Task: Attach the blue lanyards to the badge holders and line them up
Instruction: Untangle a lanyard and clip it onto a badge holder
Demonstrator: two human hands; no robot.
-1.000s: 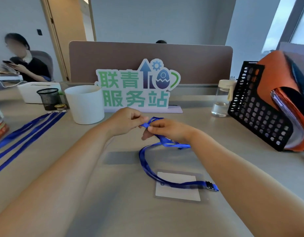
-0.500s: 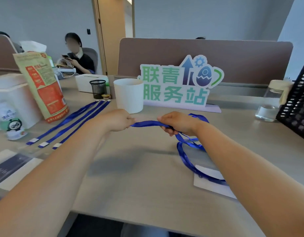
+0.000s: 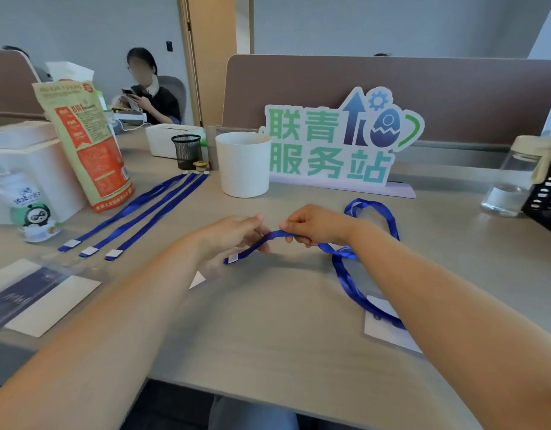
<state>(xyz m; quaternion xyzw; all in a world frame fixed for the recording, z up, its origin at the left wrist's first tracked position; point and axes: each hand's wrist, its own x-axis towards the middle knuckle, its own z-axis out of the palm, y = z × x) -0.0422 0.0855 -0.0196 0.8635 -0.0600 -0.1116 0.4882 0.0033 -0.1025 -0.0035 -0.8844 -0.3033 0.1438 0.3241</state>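
Note:
Both my hands hold one blue lanyard (image 3: 345, 268) above the table middle. My left hand (image 3: 233, 234) grips the strap near its white-tabbed end, which pokes out below the fingers. My right hand (image 3: 314, 226) pinches the same strap a little to the right. From there the lanyard loops back and trails down to a clear badge holder with a white card (image 3: 384, 332), partly hidden under my right forearm. Three more blue lanyards (image 3: 134, 218) lie straight, side by side, at the left. Another badge holder (image 3: 41, 297) lies at the near left edge.
A white cup (image 3: 243, 164) and a green-lettered sign (image 3: 336, 144) stand behind my hands. An orange snack bag (image 3: 88, 144), a white box (image 3: 22, 156) and a small bottle (image 3: 29, 206) crowd the left. A glass jar (image 3: 513, 178) and black mesh rack (image 3: 547, 203) stand right. A person sits beyond.
The view has swung left. My hands have slid apart along the strap, and the lanyard's white-tabbed end now shows below my left hand.

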